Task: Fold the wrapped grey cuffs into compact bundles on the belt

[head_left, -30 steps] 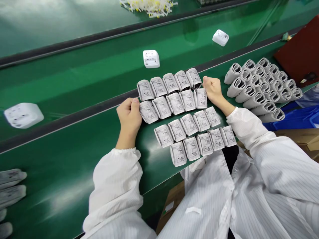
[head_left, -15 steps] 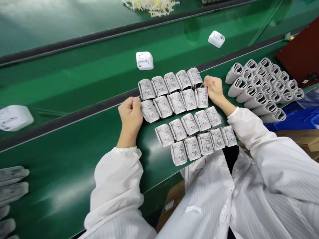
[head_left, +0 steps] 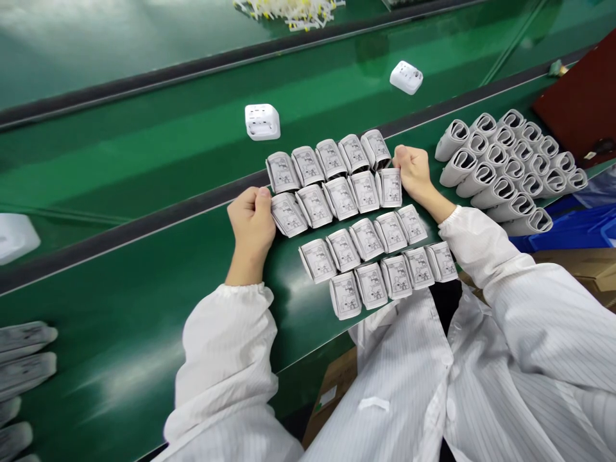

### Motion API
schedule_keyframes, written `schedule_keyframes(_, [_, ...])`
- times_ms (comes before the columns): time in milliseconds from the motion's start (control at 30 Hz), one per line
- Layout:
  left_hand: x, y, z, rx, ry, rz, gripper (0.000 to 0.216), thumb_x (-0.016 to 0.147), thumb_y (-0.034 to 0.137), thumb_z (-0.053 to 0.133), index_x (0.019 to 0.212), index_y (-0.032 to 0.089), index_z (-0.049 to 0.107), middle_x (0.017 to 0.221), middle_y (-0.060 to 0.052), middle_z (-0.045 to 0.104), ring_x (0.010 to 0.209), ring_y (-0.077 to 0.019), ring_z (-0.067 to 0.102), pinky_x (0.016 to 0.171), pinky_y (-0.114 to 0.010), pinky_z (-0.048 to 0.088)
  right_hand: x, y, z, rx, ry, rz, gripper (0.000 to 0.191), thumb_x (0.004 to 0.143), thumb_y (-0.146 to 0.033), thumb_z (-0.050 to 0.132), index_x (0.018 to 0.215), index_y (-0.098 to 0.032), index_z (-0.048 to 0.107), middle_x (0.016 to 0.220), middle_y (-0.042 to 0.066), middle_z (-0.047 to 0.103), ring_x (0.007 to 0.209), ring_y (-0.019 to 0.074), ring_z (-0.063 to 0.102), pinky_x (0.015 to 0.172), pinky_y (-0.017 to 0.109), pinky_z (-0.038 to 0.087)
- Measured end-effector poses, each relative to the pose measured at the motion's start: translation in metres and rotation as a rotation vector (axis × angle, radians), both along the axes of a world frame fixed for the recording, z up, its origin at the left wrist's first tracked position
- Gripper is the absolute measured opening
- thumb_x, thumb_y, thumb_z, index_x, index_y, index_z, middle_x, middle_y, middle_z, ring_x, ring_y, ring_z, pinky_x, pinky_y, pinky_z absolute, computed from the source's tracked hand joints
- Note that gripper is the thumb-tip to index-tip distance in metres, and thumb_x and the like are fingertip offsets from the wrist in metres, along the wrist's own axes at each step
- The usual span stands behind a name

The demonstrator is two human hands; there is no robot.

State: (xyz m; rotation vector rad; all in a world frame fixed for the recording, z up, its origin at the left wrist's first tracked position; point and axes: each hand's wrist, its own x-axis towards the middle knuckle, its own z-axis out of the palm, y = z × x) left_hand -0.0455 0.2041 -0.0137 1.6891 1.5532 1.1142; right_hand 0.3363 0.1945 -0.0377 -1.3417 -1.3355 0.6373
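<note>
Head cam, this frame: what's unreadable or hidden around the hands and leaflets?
All head view.
- Print on the folded white paper leaflets: too small to read.
- Left hand and right hand: fingers curled under at the row ends, so grip unclear.
- White block at the left edge: blurred, cut off.
- Pale flat pieces, lower left: blurred, cut by the edge.
- Yellow-white pile: cut off by the top edge.

Bright, even overhead lighting. Glare streaks the green bench (head_left: 120,378) left of the folded leaflets (head_left: 356,218); objects far left blur.
</note>
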Motion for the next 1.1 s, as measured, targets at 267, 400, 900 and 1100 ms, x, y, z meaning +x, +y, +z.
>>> schedule_keyframes(267, [0.001,-0.002,0.002,-0.013,0.021,0.001,0.046,0.107,0.01,0.059,0.066,0.02,0.042,0.065,0.006,0.036,0.067,-0.0113,0.032,0.066,-0.03,0.025,-0.005,-0.002,0.008,-0.057,0.01,-0.028,0.084,0.103,-0.098,0.062,0.064,-0.026,0.043,0.067,-0.002,0.04,0.072,0.0175,0.05,0.077,0.035,0.048])
schedule_keyframes(400, [-0.001,-0.001,-0.001,0.015,0.003,-0.03,0.045,0.108,0.011,0.059,0.067,0.021,0.043,0.066,0.006,0.036,0.067,-0.0123,0.032,0.067,-0.032,0.024,-0.006,-0.002,0.011,-0.046,-0.002,-0.039,0.092,0.095,-0.111,0.053,0.06,-0.027,0.039,0.065,-0.002,0.039,0.068,0.0161,0.045,0.073,0.036,0.044])
schedule_keyframes(900, [-0.005,-0.001,-0.005,0.034,0.01,-0.05,0.043,0.11,0.017,0.059,0.07,0.021,0.043,0.069,0.006,0.037,0.069,-0.0125,0.033,0.068,-0.033,0.024,-0.004,0.0,0.005,-0.018,-0.012,-0.044,0.089,0.096,-0.108,0.057,0.061,-0.027,0.041,0.065,-0.003,0.04,0.067,0.0167,0.045,0.073,0.037,0.043])
schedule_keyframes(1100, [-0.003,-0.002,-0.003,0.011,0.022,-0.035,0.043,0.109,0.016,0.058,0.07,0.021,0.043,0.068,0.005,0.037,0.069,-0.0124,0.033,0.068,-0.032,0.026,-0.003,0.001,0.003,-0.007,-0.002,-0.049,0.09,0.096,-0.109,0.053,0.06,-0.028,0.042,0.064,-0.003,0.042,0.065,0.0166,0.046,0.075,0.038,0.046])
